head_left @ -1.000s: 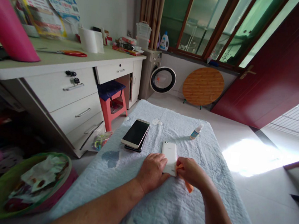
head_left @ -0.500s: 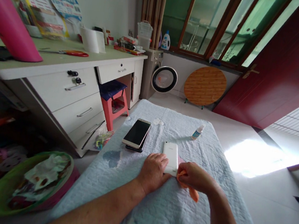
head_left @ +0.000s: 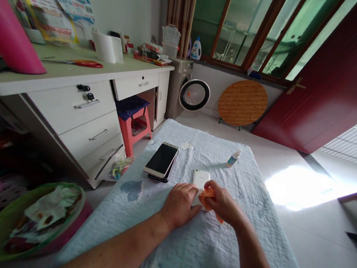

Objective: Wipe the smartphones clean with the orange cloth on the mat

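A white smartphone (head_left: 201, 178) lies back side up on a pale blue quilted cover (head_left: 226, 251). My left hand (head_left: 179, 205) grips its left edge and lower end, fingers bent along the side. Bunched in my right hand (head_left: 224, 203) is an orange cloth (head_left: 206, 195), pressed on the lower right part of the phone's back. That part is hidden by the cloth and fingers. To the left lies a gold-rimmed smartphone (head_left: 162, 159), screen up, on top of another dark phone (head_left: 158, 178). A small spray bottle (head_left: 232, 159) stands beyond my right hand.
On the left is a white desk (head_left: 68, 113) with scissors (head_left: 83, 63), a paper roll (head_left: 106, 48) and a pink bottle (head_left: 14, 33). A red stool (head_left: 137, 125) and a basket (head_left: 83, 207) stand on the floor. A washing machine (head_left: 179, 74) is behind, its door open.
My right hand has moved the orange cloth from the phone's lower right edge up and left onto its back. My left hand stays at the phone's left side.
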`<state>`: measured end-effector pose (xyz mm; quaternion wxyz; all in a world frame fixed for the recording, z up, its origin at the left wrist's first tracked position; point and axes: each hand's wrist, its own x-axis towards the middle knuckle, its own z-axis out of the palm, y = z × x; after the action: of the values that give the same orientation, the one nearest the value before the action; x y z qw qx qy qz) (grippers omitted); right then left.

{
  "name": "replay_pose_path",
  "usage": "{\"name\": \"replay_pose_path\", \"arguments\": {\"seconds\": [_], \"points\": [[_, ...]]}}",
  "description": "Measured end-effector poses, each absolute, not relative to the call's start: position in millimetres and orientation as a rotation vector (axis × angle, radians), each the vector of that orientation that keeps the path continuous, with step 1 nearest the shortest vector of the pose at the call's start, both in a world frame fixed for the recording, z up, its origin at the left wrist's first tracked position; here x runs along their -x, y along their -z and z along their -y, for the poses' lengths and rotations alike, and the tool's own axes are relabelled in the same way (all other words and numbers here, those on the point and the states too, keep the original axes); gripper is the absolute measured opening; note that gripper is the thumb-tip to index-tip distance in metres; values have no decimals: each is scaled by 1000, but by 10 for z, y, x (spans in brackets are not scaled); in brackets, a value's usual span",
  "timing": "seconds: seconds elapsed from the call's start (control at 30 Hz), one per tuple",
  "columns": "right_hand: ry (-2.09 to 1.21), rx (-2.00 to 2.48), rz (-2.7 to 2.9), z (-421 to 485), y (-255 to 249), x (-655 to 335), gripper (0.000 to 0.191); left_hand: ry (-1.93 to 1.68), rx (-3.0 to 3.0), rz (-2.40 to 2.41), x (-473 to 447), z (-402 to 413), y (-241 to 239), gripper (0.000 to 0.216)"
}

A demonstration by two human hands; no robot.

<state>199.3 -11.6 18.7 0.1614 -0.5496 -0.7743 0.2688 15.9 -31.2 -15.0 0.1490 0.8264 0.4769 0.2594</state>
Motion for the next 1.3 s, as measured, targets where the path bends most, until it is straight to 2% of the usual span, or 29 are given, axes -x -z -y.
{"name": "replay_pose_path", "arguments": {"seconds": [0.07, 0.13, 0.3, 0.53, 0.97, 1.3], "points": [[-677, 1533, 2188, 59, -57, -1945, 9, -743, -2381, -1363, -155, 306, 159, 33], [-549, 1485, 2140, -12, 68, -1921, 6, -735, -2388, -1369, -157, 302, 171, 35], [-387, 1507, 1974, -178, 243, -1912, 18, -709, -2395, -1397, -167, 298, 178, 29], [-328, 1614, 1906, -237, 247, -1866, 32, -706, -2396, -1377, -161, 295, 171, 30], [-416, 1292, 2305, -18, 92, -1817, 28, -704, -2248, -1341, -134, 301, 125, 37], [-84, 1610, 2158, -162, 250, -1843, 32, -574, -2369, -1431, -157, 312, 117, 21]]}}
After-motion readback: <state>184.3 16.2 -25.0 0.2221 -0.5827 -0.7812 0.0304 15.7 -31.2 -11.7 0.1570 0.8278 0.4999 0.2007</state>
